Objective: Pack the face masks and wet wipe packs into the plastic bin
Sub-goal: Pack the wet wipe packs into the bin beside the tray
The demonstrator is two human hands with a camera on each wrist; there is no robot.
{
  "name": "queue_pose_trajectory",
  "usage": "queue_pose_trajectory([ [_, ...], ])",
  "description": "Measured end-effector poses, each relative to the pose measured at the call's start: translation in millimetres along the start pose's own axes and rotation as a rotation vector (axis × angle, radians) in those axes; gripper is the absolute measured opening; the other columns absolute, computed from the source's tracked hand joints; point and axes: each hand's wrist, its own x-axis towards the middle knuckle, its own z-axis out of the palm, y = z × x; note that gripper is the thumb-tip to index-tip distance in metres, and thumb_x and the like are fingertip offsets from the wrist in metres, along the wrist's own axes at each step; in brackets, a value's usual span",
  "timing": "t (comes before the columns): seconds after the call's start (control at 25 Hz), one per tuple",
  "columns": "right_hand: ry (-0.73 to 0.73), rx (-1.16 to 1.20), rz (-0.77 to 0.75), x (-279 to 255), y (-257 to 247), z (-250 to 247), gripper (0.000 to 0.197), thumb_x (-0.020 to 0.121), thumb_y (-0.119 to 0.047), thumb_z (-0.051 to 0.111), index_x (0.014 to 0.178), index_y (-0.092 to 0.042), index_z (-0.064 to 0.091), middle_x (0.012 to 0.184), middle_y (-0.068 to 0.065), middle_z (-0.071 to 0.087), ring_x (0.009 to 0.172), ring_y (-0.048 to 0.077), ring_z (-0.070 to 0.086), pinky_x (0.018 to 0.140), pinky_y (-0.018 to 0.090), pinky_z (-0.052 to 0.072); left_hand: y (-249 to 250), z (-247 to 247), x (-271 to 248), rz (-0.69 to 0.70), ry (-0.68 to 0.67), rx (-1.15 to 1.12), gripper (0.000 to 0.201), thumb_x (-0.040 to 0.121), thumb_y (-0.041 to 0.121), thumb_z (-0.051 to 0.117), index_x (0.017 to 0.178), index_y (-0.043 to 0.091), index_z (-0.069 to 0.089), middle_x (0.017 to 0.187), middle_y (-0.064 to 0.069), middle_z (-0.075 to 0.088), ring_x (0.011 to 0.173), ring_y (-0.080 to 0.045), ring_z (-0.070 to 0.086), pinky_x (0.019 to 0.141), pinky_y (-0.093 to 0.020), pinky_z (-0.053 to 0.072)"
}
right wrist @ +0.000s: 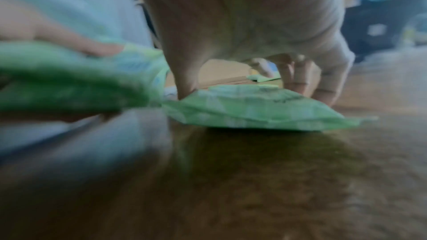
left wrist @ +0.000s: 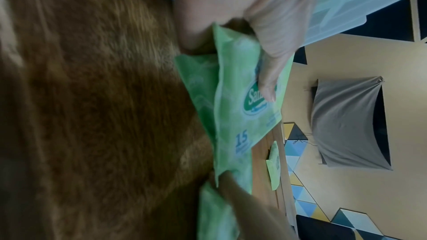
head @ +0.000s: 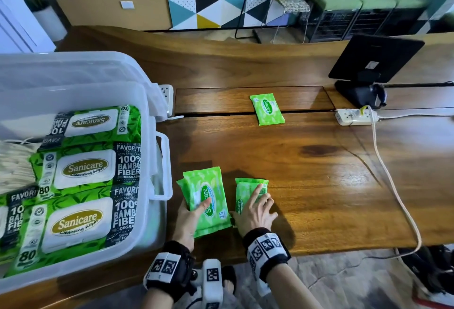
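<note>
Left hand: the left hand [head: 188, 220] has two small green wipe packs [head: 208, 200] stacked together, thumb across the top pack's logo, the other fingers tucked underneath, a firm clamp on the pair. The left wrist view shows it well: thumb [left wrist: 269, 72] pressed on the printed face, second pack peeking out behind.

Right hand: the right hand [head: 255, 213] sits on a third small wipe pack [head: 249, 192] lying flat on the desk [head: 319, 186]. Fingers spread and fairly straight, index finger along the top; in the right wrist view the thumb [right wrist: 187, 87] touches the pack's left edge and the fingertips [right wrist: 323, 94] come down at its far side. A contact, not a closed grip.

Fourth pack: one more small wipe pack [head: 267, 109] lies alone farther back on the desk, well apart from both hands.

Bin: the clear plastic bin [head: 152, 161] stands at the left end of the desk, just beside the left hand. Inside, three large Sanicare wipe packs [head: 83, 170] lie face up in a row, with pale face masks [head: 14, 163] to their left.

Around: a white power strip [head: 355, 117] with its cable, and a black screen on a stand [head: 373, 63], at the right.
</note>
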Motion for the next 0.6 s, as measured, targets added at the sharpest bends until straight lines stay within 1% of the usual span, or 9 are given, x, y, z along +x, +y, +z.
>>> queue_pose_trajectory([
  [0.08,-0.049,0.295,-0.046,7,13,-13,0.096,0.081,-0.041,0.064,0.147,-0.006,0.005,0.14,0.017,0.032,0.128,0.032,0.033,0.099,0.045,0.037,-1,0,0,-0.012,-0.002,0.0,0.029,0.08,0.014,0.071,0.106,0.019,0.058,0.098,0.0,0.067,0.09,-0.018,0.061,0.078,-0.028,0.045],
  [0.16,-0.215,0.983,-0.079,10,32,-33,0.064,0.083,-0.027,0.058,0.138,-0.005,0.033,0.123,0.016,0.056,0.104,0.027,0.056,0.081,0.035,0.049,-3,0,2,-0.037,-0.028,0.008,0.026,0.081,0.012,0.07,0.104,0.018,0.059,0.098,-0.005,0.069,0.085,-0.019,0.066,0.061,-0.027,0.052],
  [0.2,-0.378,1.335,-0.037,10,41,-39,0.052,0.081,-0.024,0.054,0.128,-0.003,0.046,0.109,0.016,0.065,0.089,0.027,0.063,0.073,0.033,0.052,-4,-1,4,-0.047,-0.029,0.011,0.027,0.082,0.012,0.07,0.105,0.017,0.059,0.098,-0.006,0.069,0.084,-0.019,0.066,0.059,-0.029,0.052],
  [0.24,-0.555,1.627,0.043,8,49,-43,0.046,0.076,-0.022,0.057,0.117,0.001,0.056,0.099,0.018,0.068,0.081,0.029,0.067,0.072,0.036,0.054,-4,-1,3,-0.057,-0.034,0.014,0.028,0.082,0.012,0.069,0.107,0.016,0.058,0.097,-0.005,0.069,0.083,-0.018,0.066,0.061,-0.03,0.051],
  [0.28,-0.692,1.801,0.081,8,56,-42,0.05,0.066,-0.024,0.066,0.108,0.003,0.063,0.097,0.022,0.069,0.08,0.033,0.068,0.076,0.041,0.055,-4,-1,3,-0.068,-0.044,0.023,0.03,0.082,0.013,0.069,0.11,0.016,0.058,0.096,-0.003,0.069,0.084,-0.017,0.065,0.067,-0.032,0.051],
  [0.36,-0.805,1.832,0.068,5,64,-35,0.068,0.04,-0.024,0.084,0.1,0.002,0.07,0.101,0.027,0.067,0.084,0.038,0.068,0.081,0.05,0.053,-4,0,3,-0.087,-0.075,0.034,0.038,0.079,0.02,0.072,0.115,0.016,0.06,0.102,-0.005,0.07,0.092,-0.02,0.066,0.084,-0.04,0.051],
  [0.4,-0.819,1.792,0.062,4,66,-33,0.076,0.034,-0.023,0.087,0.103,0.001,0.069,0.105,0.027,0.066,0.087,0.039,0.067,0.086,0.053,0.051,-2,1,2,-0.098,-0.092,0.041,0.046,0.075,0.027,0.074,0.117,0.017,0.06,0.108,-0.007,0.07,0.098,-0.023,0.066,0.093,-0.046,0.049],
  [0.52,-0.78,1.692,0.041,7,67,-28,0.083,0.042,-0.026,0.087,0.117,-0.003,0.06,0.116,0.025,0.063,0.103,0.041,0.061,0.103,0.059,0.037,1,4,0,-0.134,-0.108,0.019,0.074,0.061,0.052,0.076,0.125,0.021,0.056,0.118,-0.009,0.067,0.106,-0.028,0.064,0.096,-0.051,0.047],
  [0.6,-0.68,1.615,-0.022,4,65,-34,0.065,0.062,-0.023,0.079,0.12,-0.003,0.056,0.111,0.02,0.067,0.098,0.037,0.064,0.095,0.055,0.046,3,5,0,-0.172,-0.109,-0.035,0.064,0.071,0.052,0.071,0.124,0.018,0.057,0.116,-0.011,0.067,0.102,-0.03,0.066,0.089,-0.048,0.053],
])
